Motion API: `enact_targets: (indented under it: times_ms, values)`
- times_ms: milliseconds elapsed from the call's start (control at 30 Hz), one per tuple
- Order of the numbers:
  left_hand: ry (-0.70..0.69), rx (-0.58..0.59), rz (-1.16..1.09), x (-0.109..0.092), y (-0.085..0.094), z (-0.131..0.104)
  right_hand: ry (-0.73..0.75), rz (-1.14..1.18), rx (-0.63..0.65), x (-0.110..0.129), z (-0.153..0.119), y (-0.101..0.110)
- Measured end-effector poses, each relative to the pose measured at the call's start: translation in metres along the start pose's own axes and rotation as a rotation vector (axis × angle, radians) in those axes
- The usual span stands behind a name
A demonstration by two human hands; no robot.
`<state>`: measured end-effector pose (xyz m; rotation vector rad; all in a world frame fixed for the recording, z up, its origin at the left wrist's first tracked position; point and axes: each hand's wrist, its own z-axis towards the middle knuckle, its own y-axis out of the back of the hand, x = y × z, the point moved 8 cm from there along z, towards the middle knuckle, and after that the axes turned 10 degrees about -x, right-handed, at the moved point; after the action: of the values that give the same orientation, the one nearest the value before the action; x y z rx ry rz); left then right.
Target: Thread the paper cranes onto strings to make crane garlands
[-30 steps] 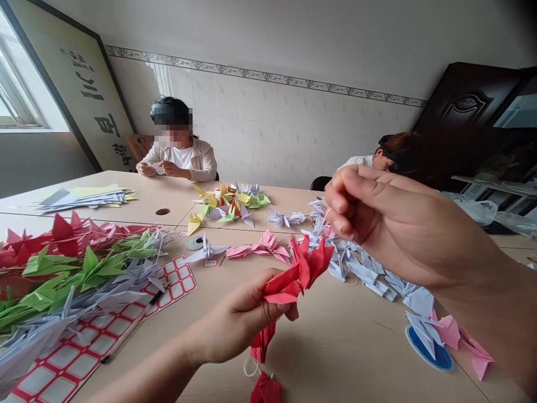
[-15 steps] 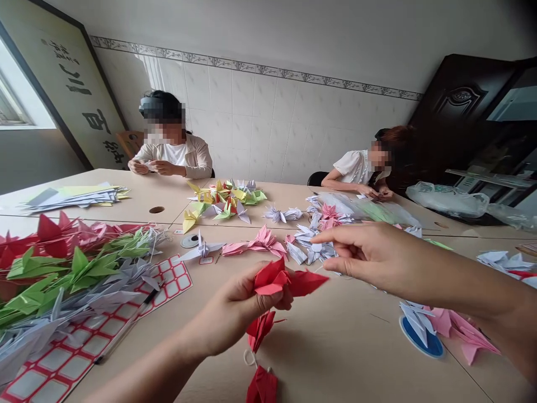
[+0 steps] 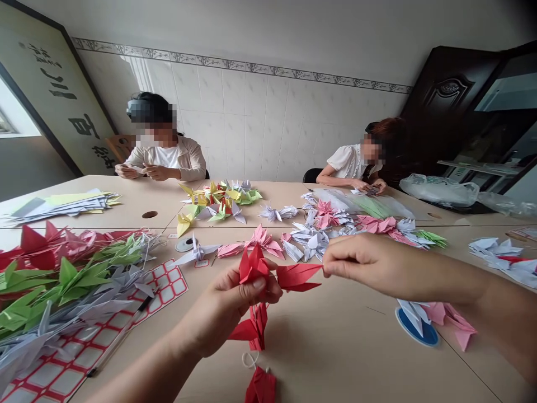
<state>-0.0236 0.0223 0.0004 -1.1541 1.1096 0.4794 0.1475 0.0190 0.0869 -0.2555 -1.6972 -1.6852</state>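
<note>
My left hand (image 3: 247,285) is closed round a folded red paper crane (image 3: 254,262), its points sticking up above the thumb. A long red point of folded paper (image 3: 298,276) reaches right from this hand. At its tip, my right hand (image 3: 346,263) has its thumb and fingers pinched together. Below my left hand hangs another red paper crane (image 3: 259,324). A loop of white string (image 3: 250,359) shows beneath it, and one more red crane (image 3: 260,386) lies at the bottom edge.
Bundles of red, green and white cranes (image 3: 75,271) lie left over a red-bordered label sheet (image 3: 59,364) with a pen (image 3: 119,336). White and pink cranes (image 3: 310,240) lie ahead. A blue spool (image 3: 432,336) sits right. Two people (image 3: 168,157) work across the table.
My right hand has come down and its fingers have closed at the red paper's tip. The red crane in my left hand has turned, points upward. The view has shifted slightly.
</note>
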Motion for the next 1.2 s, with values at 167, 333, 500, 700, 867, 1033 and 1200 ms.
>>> enact_targets:
  times_ms: [167, 333, 500, 700, 867, 1033, 1200]
  values:
    - [0.072, -0.002, -0.004, 0.007, 0.0, 0.002, -0.042, 0.292, 0.015, 0.02, 0.008, 0.008]
    - [0.121, 0.064, -0.019, 0.013, -0.005, -0.001, -0.098, 0.734, 0.052, 0.034, 0.014, 0.0]
    - [0.209, 0.275, 0.046, 0.023, -0.016, -0.01, -0.149, 1.051, 0.131, 0.045, 0.02, -0.012]
    - [0.08, 0.226, 0.218, 0.008, -0.017, -0.01, -0.156, 1.11, 0.079, 0.048, 0.025, -0.008]
    - [0.022, 0.201, 0.366, -0.002, -0.02, -0.012, -0.108, 1.022, -0.03, 0.056, 0.022, 0.007]
    - [-0.041, 0.157, 0.523, -0.004, -0.013, -0.01, -0.024, 1.043, -0.113, 0.064, 0.022, 0.025]
    - [-0.009, 0.145, 0.465, 0.001, -0.006, -0.008, 0.072, 1.013, -0.183, 0.073, 0.023, 0.042]
